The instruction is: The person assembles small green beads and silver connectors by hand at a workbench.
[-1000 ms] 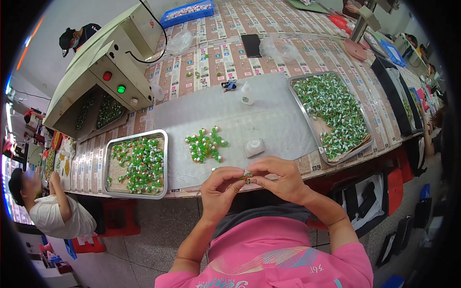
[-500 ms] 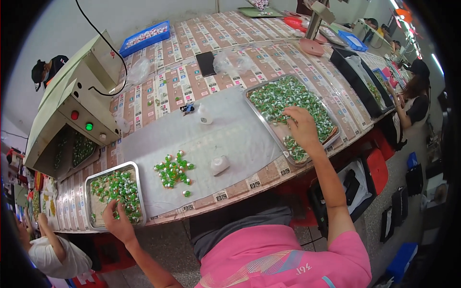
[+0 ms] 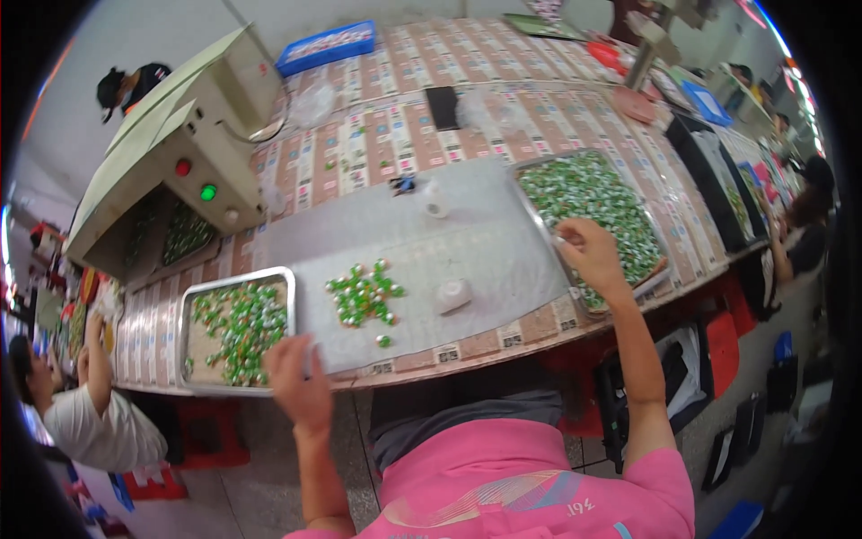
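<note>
My left hand (image 3: 301, 382) is raised at the near right corner of a metal tray (image 3: 292, 310). Motion smears its fingers, and whether they hold anything cannot be made out. Small round green-and-white pieces (image 3: 247, 337) lie heaped in that tray. Over the left side of a larger metal tray (image 3: 528, 202), my right hand (image 3: 591, 256) has its fingertips pinched together; what is between them is too small to name. Green-and-white pieces (image 3: 593, 193) fill most of this tray. Between the trays, a loose cluster of round green-and-white pieces (image 3: 364, 295) rests on a pale sheet (image 3: 404, 251).
Two small white containers (image 3: 454, 295) (image 3: 436, 202) stand on the sheet. A beige machine (image 3: 171, 166) with red and green buttons is at the left. Farther back are a dark flat object (image 3: 443, 108) and a blue tray (image 3: 328, 49). Other people sit left and right.
My left hand has lifted from the left tray's pieces and moved right, past its edge. My right hand has shifted toward the larger tray's left rim. The whole view has turned somewhat.
</note>
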A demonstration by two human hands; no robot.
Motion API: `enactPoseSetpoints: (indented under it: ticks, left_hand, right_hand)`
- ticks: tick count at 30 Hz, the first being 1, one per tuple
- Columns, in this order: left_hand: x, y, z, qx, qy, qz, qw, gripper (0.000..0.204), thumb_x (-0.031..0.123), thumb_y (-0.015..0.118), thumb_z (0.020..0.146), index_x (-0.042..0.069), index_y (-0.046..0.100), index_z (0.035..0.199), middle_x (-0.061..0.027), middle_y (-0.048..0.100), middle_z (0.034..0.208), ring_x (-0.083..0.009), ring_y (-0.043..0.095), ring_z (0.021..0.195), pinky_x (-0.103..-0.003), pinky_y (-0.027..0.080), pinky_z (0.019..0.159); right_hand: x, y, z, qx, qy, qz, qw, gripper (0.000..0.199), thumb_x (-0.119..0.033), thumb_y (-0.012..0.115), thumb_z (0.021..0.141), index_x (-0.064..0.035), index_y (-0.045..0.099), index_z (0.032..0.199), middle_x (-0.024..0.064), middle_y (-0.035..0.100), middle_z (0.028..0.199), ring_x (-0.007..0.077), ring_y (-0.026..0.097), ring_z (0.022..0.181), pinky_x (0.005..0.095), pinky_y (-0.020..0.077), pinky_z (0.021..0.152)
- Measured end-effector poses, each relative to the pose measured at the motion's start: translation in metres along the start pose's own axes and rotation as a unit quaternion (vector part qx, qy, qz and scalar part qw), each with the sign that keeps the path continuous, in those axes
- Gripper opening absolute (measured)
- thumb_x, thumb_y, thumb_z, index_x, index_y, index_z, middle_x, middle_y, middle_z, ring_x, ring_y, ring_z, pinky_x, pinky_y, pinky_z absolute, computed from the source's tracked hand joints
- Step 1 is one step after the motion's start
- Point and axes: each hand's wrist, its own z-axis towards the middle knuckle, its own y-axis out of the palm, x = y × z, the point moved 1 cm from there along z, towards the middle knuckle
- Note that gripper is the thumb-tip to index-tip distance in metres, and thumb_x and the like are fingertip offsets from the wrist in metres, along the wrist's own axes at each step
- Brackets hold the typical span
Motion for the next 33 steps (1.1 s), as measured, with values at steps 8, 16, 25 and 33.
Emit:
enactPoseSetpoints:
  ticks: [8, 16, 25, 33]
  left_hand:
    - [0.006, 0.032, -0.003, -0.165, 0.029, -0.096, 0.981, 0.024, 0.000, 0.070, 0.074, 0.003, 0.066, 0.097, -0.0119, 0.061, 0.097, -0.0322, 0.056, 0.090, -0.040, 0.046, 0.080]
    - [0.004, 0.029, -0.006, -0.195, -0.032, -0.122, 0.973, 0.021, -0.001, 0.070, 0.074, 0.003, 0.065, 0.094, -0.0106, 0.061, 0.090, -0.0275, 0.059, 0.085, -0.037, 0.049, 0.075]
    - [0.012, 0.022, -0.021, -0.200, -0.190, -0.465, 0.841, 0.022, -0.006, 0.070, 0.079, 0.003, 0.071, 0.099, -0.0041, 0.058, 0.097, -0.0100, 0.057, 0.085, -0.022, 0.047, 0.075]
    - [0.014, 0.016, -0.033, -0.186, -0.329, -0.570, 0.730, 0.020, -0.003, 0.065, 0.087, -0.002, 0.064, 0.107, -0.0063, 0.064, 0.099, -0.0136, 0.065, 0.091, -0.024, 0.052, 0.082]
  right_hand:
    - [-0.067, 0.043, -0.043, -0.163, 0.014, 0.262, 0.951, 0.016, 0.001, 0.068, 0.083, 0.0008, 0.068, 0.099, 0.0026, 0.061, 0.100, 0.0082, 0.057, 0.082, 0.0214, 0.0468, 0.074]
    - [-0.093, 0.077, -0.056, -0.216, 0.161, 0.405, 0.874, 0.015, -0.002, 0.069, 0.084, -0.0015, 0.071, 0.099, 0.0028, 0.064, 0.099, 0.0079, 0.060, 0.083, 0.0203, 0.0474, 0.070]
    - [-0.130, 0.096, -0.036, -0.131, -0.110, 0.180, 0.969, 0.018, 0.001, 0.067, 0.082, -0.0023, 0.070, 0.099, 0.0082, 0.068, 0.094, 0.0140, 0.063, 0.082, 0.0245, 0.0503, 0.069]
    - [-0.137, 0.115, -0.026, -0.095, -0.181, 0.064, 0.977, 0.016, -0.001, 0.069, 0.077, -0.0028, 0.069, 0.093, 0.0078, 0.069, 0.088, 0.0189, 0.063, 0.079, 0.0288, 0.0489, 0.064]
